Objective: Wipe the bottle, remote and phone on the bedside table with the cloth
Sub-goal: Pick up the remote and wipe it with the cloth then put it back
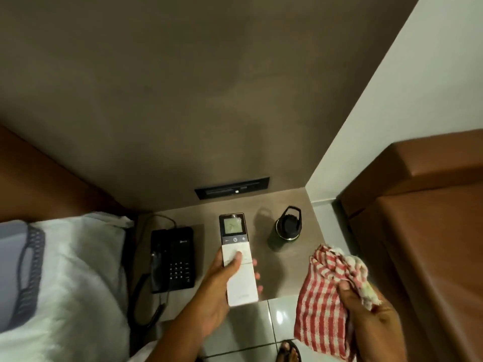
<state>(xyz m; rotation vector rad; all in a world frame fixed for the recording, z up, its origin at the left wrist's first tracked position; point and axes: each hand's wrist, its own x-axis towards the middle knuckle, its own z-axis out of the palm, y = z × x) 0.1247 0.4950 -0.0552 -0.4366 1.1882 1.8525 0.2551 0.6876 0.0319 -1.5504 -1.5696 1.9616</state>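
My left hand (pixel 218 286) grips a long white remote (pixel 236 257) with a lit display, holding it lifted above the grey bedside table (pixel 266 273), thumb on its face. My right hand (pixel 366 317) is closed on a red-and-white checked cloth (pixel 324 288), which hangs bunched at the lower right, apart from the remote. A dark bottle (pixel 287 227) with a loop-handled cap stands upright at the table's back right. A black corded phone (pixel 173 258) lies on the table's left side, its handset on the cradle.
A white pillow (pixel 65 278) on the bed borders the table's left. A brown padded headboard (pixel 423 231) stands to the right. A black socket panel (pixel 232 190) sits in the wall behind the table. Glossy floor tiles and a sandalled foot (pixel 288 352) show below.
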